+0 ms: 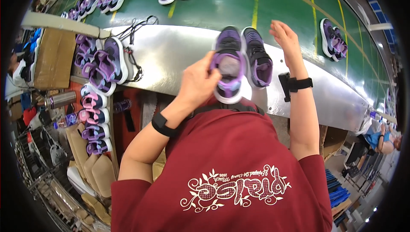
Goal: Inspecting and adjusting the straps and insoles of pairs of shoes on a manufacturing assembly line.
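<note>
Two purple and black sneakers stand side by side before me on the metal ledge, toes pointing away. My left hand (198, 80) grips the left sneaker (229, 63) at the side of its collar, thumb by the opening; a pale insole shows inside. The right sneaker (257, 57), with a dark strap across its top, rests next to it, untouched. Raised to the right of that shoe, my right hand (285, 39) is empty, its fingers stretched out toward the green belt. Both wrists wear black bands.
Beyond the metal ledge (171, 57) runs a green belt (222, 7) with yellow lines, carrying several pairs of sneakers. More sneakers (104, 67) are gathered at the left, near black cords (134, 29) and a cardboard box (54, 59). Another person (382, 138) sits far right.
</note>
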Demonstrator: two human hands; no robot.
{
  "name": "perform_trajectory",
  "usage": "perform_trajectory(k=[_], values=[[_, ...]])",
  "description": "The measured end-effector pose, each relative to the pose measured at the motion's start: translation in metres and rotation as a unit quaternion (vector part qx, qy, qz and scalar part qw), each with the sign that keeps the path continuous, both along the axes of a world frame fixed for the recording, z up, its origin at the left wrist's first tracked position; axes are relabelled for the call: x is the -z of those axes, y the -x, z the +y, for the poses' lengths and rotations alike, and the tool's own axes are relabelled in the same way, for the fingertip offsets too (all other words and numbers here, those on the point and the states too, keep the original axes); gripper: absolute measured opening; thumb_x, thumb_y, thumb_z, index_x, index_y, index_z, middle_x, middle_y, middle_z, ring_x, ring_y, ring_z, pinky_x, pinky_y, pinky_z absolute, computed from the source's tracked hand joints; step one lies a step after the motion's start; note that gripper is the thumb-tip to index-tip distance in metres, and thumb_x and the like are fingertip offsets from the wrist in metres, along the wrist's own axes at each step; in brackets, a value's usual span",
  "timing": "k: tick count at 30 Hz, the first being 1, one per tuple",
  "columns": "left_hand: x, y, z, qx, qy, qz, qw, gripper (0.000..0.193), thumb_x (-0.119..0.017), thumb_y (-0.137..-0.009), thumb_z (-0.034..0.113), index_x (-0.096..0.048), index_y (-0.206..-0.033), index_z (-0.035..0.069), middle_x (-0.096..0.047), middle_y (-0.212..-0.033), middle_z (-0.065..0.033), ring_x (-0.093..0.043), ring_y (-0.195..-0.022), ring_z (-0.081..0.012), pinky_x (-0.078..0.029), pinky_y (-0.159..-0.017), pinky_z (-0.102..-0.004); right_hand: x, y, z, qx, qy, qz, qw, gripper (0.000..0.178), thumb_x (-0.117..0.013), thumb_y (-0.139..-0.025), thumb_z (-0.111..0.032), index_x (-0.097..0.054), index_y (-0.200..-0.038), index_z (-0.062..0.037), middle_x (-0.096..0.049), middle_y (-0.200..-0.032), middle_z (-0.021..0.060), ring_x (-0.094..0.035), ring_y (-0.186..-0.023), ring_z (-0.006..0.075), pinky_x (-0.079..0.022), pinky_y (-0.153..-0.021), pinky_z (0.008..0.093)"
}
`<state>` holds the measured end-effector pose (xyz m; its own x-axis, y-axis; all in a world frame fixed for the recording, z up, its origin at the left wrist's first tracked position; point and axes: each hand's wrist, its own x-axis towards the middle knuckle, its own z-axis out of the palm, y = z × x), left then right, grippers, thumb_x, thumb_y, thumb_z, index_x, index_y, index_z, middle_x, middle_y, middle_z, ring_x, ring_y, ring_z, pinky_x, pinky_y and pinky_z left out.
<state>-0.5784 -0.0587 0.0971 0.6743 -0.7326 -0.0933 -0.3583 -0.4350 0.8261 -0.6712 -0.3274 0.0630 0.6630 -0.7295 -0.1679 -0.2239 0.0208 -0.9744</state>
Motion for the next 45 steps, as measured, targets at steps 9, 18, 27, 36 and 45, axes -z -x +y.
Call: perform_trajectory(k=[9, 18, 27, 36, 45], values=[[0.092, 0.002, -0.021, -0.001, -0.064, -0.105, 0.992, 0.056, -0.064, -0.077, 0.014, -0.048, -0.130, 0.008, -0.060, -0.091, -0.0162, -0.059, -0.077, -0.0280, -0.048, -0.070, -0.0379, 0.131, 0.146, -0.030, 0.100, 0.400, 0.269, 0.870, 0.037, -0.056, -0.090, -0.024, -0.055, -0.119, -0.0008, -0.051, -0.122, 0.0256, -0.046, -0.118, 0.0402, -0.037, -0.100, 0.0429], [0.061, -0.005, -0.057, 0.134, 0.015, -0.341, 0.930, 0.045, -0.069, -0.062, 0.000, -0.063, -0.106, 0.006, -0.064, -0.098, -0.0081, -0.059, -0.089, -0.0273, -0.050, -0.078, -0.0354, 0.146, 0.155, -0.010, 0.077, 0.468, 0.266, 0.839, 0.042, -0.052, -0.087, -0.014, -0.047, -0.128, -0.0062, -0.040, -0.134, 0.0234, -0.036, -0.127, 0.0401, -0.031, -0.104, 0.0483], [0.044, 0.034, -0.061, 0.081, -0.014, -0.368, 0.926, 0.053, -0.074, -0.066, 0.010, -0.060, -0.117, 0.011, -0.059, -0.103, -0.0099, -0.055, -0.092, -0.0300, -0.047, -0.078, -0.0395, 0.146, 0.155, -0.005, 0.111, 0.465, 0.274, 0.834, 0.045, -0.054, -0.084, -0.014, -0.047, -0.129, -0.0088, -0.039, -0.134, 0.0240, -0.037, -0.126, 0.0410, -0.031, -0.103, 0.0500], [0.067, 0.083, -0.072, 0.209, -0.113, -0.303, 0.923, 0.079, -0.064, -0.068, 0.003, -0.041, -0.140, 0.026, -0.051, -0.075, -0.0081, -0.055, -0.071, -0.0266, -0.046, -0.062, -0.0374, 0.132, 0.155, -0.005, 0.110, 0.436, 0.258, 0.855, 0.046, -0.055, -0.084, -0.017, -0.047, -0.129, -0.0086, -0.036, -0.137, 0.0223, -0.032, -0.130, 0.0383, -0.031, -0.102, 0.0500], [0.066, 0.081, -0.173, 0.246, -0.096, -0.277, 0.924, 0.033, -0.080, -0.061, 0.040, -0.067, -0.081, 0.017, -0.055, -0.087, -0.0114, -0.059, -0.079, -0.0294, -0.047, -0.063, -0.0390, 0.120, 0.152, -0.009, 0.070, 0.400, 0.280, 0.870, 0.049, -0.055, -0.083, -0.018, -0.046, -0.130, -0.0089, -0.034, -0.139, 0.0245, -0.030, -0.131, 0.0408, -0.029, -0.102, 0.0519]])
